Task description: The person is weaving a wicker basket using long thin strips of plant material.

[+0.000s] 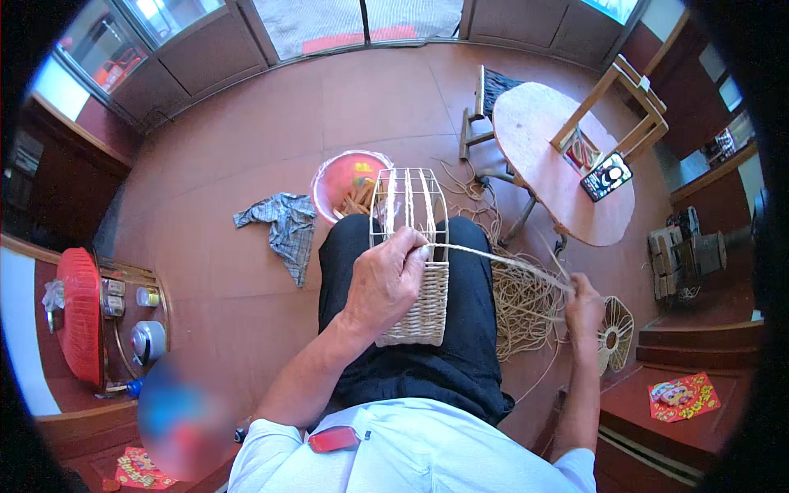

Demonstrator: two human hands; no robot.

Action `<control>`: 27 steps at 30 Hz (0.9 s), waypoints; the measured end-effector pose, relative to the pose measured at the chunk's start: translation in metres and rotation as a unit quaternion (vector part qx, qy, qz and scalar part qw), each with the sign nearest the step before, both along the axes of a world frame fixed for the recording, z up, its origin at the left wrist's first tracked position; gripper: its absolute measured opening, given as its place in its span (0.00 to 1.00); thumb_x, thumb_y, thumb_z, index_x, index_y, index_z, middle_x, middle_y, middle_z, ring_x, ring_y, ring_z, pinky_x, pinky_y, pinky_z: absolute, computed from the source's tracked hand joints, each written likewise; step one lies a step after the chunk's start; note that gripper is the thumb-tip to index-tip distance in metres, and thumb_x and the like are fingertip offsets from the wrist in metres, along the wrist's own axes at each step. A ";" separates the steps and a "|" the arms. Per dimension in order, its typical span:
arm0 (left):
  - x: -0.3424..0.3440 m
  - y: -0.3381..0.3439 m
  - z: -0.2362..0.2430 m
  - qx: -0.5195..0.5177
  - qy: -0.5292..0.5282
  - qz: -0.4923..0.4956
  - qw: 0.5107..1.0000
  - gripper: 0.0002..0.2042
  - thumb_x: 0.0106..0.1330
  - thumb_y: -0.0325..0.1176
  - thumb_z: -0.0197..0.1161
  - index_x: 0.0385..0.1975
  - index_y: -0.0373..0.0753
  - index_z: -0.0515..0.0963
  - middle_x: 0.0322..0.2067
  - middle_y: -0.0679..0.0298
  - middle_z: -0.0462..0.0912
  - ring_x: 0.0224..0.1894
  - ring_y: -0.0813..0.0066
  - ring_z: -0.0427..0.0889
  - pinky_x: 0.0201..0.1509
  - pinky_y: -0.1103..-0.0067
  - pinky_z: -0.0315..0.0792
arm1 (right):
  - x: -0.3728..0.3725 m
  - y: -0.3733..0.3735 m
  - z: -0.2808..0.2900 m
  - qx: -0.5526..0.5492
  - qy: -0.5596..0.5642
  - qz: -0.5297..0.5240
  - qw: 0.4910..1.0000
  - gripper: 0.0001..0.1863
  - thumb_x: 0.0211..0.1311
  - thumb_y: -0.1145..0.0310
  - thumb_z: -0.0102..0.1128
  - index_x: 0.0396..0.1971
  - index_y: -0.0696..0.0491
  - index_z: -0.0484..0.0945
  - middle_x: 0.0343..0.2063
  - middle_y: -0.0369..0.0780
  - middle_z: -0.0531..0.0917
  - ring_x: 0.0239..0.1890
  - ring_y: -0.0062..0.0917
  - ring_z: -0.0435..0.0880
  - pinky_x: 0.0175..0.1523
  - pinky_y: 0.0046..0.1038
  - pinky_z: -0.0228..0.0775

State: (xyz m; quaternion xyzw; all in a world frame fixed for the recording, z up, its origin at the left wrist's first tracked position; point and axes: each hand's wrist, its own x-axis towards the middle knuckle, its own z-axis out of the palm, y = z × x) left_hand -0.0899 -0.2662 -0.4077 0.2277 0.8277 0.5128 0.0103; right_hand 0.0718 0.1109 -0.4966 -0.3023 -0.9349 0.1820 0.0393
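Note:
A half-woven basket (pixel 434 308) rests on my lap between my thighs. Its lower part is closely woven in pale cord, while bare wire ribs, some wrapped in cord, stand out at the far end. My left hand (pixel 382 279) is closed on the basket at the upper edge of the weaving, thumb and forefinger pinched where the cord leaves it. From there the weaving cord (pixel 501 258) runs taut to the right. My right hand (pixel 583 306), out beyond my right thigh, is closed around that cord. Beside my right leg lies a loose heap of cord (pixel 526 312).
A pink tub (pixel 335 177) holding strips stands beyond my knees, with a checked cloth (pixel 289 234) left of it. At right are a round table (pixel 530 123) bearing a phone (pixel 606 177), a wooden stool (pixel 479 99) and a round wire-spoked piece (pixel 616 320). A red cover (pixel 78 312) is at left.

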 end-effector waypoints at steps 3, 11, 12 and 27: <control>-0.003 0.002 0.002 -0.003 -0.028 0.004 1.000 0.06 0.77 0.29 0.65 0.43 0.33 0.84 0.29 0.51 0.86 0.32 0.65 0.88 0.41 0.68 0.80 | 0.005 -0.020 0.035 0.116 0.120 0.047 0.985 0.18 0.72 0.76 0.65 0.60 0.52 0.88 0.56 0.48 0.88 0.56 0.46 0.90 0.62 0.45 0.82; -0.016 0.004 -0.003 0.023 -0.099 0.021 0.995 0.05 0.81 0.29 0.62 0.43 0.35 0.83 0.26 0.71 0.80 0.25 0.88 0.77 0.29 0.82 0.72 | -0.069 -0.199 0.073 -0.066 0.299 0.314 0.899 0.26 0.64 0.79 0.71 0.63 0.53 0.87 0.56 0.46 0.86 0.54 0.41 0.89 0.59 0.40 0.83; -0.016 0.005 -0.005 0.024 -0.105 0.024 0.994 0.05 0.81 0.29 0.62 0.43 0.35 0.83 0.26 0.71 0.81 0.26 0.88 0.78 0.29 0.82 0.73 | -0.072 -0.202 0.067 -0.062 0.287 0.321 0.901 0.26 0.65 0.79 0.71 0.64 0.55 0.85 0.58 0.47 0.85 0.54 0.41 0.88 0.60 0.40 0.82; -0.045 0.026 0.011 0.111 -0.154 -0.034 0.981 0.07 0.82 0.28 0.66 0.51 0.33 0.86 0.40 0.66 0.88 0.41 0.80 0.88 0.48 0.79 0.84 | -0.065 -0.209 0.052 0.048 0.215 0.368 0.903 0.38 0.66 0.67 0.72 0.73 0.69 0.72 0.65 0.56 0.76 0.60 0.46 0.83 0.65 0.41 0.77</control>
